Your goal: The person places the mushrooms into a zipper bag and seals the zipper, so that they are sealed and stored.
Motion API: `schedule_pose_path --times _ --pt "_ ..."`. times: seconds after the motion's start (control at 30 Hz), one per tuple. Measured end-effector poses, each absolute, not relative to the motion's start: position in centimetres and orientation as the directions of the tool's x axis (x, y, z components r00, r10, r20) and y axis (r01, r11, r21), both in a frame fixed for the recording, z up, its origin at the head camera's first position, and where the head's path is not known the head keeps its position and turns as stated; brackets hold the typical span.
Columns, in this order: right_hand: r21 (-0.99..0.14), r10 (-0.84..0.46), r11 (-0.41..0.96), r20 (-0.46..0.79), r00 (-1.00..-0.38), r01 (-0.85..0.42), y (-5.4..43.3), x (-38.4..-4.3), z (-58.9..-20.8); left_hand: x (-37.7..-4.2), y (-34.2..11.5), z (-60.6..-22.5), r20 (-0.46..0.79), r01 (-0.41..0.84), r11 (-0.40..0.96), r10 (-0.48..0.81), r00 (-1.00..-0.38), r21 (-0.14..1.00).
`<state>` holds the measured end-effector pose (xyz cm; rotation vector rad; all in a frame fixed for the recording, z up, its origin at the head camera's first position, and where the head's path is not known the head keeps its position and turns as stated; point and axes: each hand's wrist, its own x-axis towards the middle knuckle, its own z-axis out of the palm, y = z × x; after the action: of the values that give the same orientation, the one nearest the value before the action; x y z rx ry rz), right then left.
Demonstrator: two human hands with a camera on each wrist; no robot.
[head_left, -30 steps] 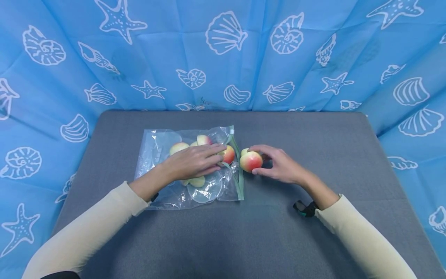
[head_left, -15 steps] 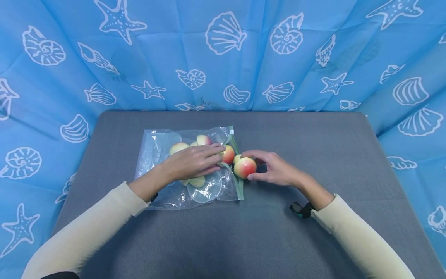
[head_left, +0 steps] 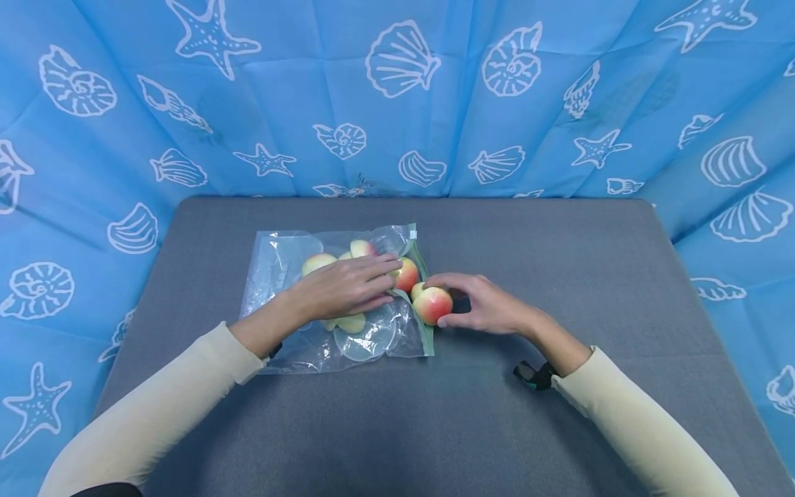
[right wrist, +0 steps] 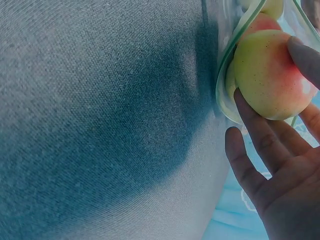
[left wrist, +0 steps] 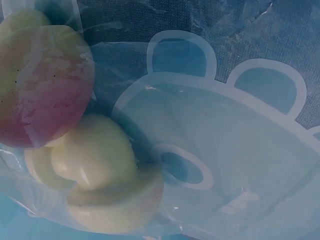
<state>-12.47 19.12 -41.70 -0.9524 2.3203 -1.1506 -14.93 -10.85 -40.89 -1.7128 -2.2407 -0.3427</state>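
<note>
A clear zip bag (head_left: 366, 345) with a green-edged mouth lies flat, printed with a pale bear shape. My left hand (head_left: 344, 284) lies over it and holds the upper lip of the mouth raised; its fingertips are partly hidden. Several pale and reddish fruit-like pieces (left wrist: 42, 85) show inside. My right hand (head_left: 481, 304) grips a round red-and-yellow, peach-like fruit (head_left: 433, 306) between thumb and fingers, right at the bag's mouth. In the right wrist view the fruit (right wrist: 272, 75) is partly within the green rim, with pale lobes behind it.
The bag rests on a grey cloth-covered table (head_left: 559, 248). A blue curtain (head_left: 459, 124) with white shell and starfish prints stands behind and at both sides. Black straps are on the wrists.
My right hand has moved left and slightly toward me, bringing the fruit from just outside the bag into its mouth. The left hand and the bag have stayed almost still.
</note>
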Motion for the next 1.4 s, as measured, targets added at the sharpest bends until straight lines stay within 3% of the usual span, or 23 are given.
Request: schedule_pose_path --times 0.23,0.67,1.07,1.4 --pt "-0.812 -0.752 0.425 -0.072 -0.655 -0.399 18.8 -12.6 -41.8 -14.9 -10.8 -40.9 0.358 0.958 0.286 0.893 -0.273 0.016" --pt "-0.826 -0.809 0.391 -0.098 -0.579 -0.406 18.4 -13.0 -42.6 -14.8 -10.7 -40.9 0.363 0.959 0.284 0.892 -0.269 0.013" --pt "-0.782 -0.712 0.485 -0.092 -0.696 -0.392 18.5 -12.9 -42.4 -14.7 -10.6 -40.9 0.389 0.963 0.266 0.884 -0.26 0.038" --pt "-0.761 -0.691 0.508 -0.079 -0.719 -0.404 17.4 -12.8 -42.6 -14.6 -10.7 -40.9 0.394 0.961 0.277 0.881 -0.262 0.02"
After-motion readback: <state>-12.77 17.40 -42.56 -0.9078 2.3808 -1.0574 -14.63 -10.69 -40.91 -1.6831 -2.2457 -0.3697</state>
